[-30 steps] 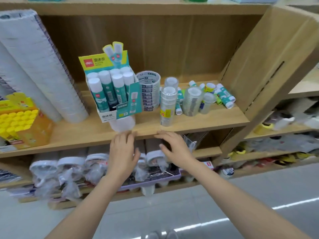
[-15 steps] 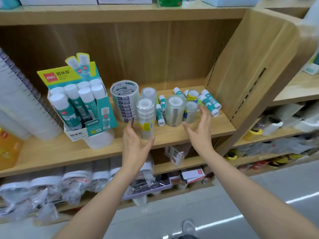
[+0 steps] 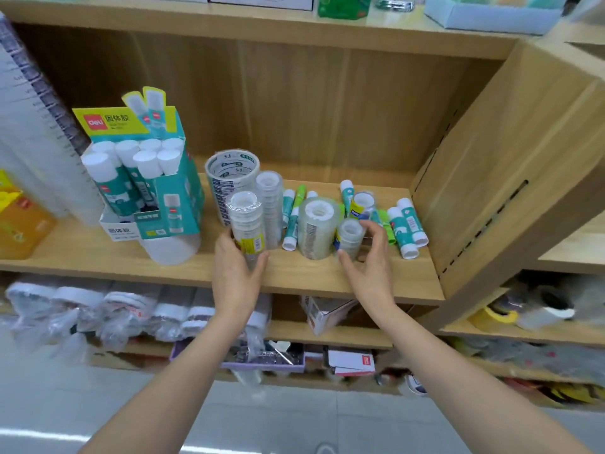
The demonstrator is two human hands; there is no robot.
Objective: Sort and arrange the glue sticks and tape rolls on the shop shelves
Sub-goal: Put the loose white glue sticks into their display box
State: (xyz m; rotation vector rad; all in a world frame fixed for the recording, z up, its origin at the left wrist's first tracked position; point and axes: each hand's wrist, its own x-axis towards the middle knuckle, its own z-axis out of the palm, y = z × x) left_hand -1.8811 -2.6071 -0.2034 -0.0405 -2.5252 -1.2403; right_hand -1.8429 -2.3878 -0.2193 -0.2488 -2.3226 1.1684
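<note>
1. Head view: the left hand (image 3: 237, 273) is wrapping its fingers around the base of a tall stack of clear tape rolls (image 3: 246, 224) standing on the wooden shelf (image 3: 183, 273).
2. The right hand (image 3: 368, 263) is curling, half open, around a small tape stack (image 3: 350, 235), contact unclear.
3. Loose glue sticks (image 3: 406, 229) are lying just beside it; a glue stick display box (image 3: 147, 188) is sitting further left.

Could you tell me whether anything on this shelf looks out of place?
Yes: loose glue sticks lie scattered on their sides among the tape stacks, not upright in the display box, which tilts on a white roll.
</note>
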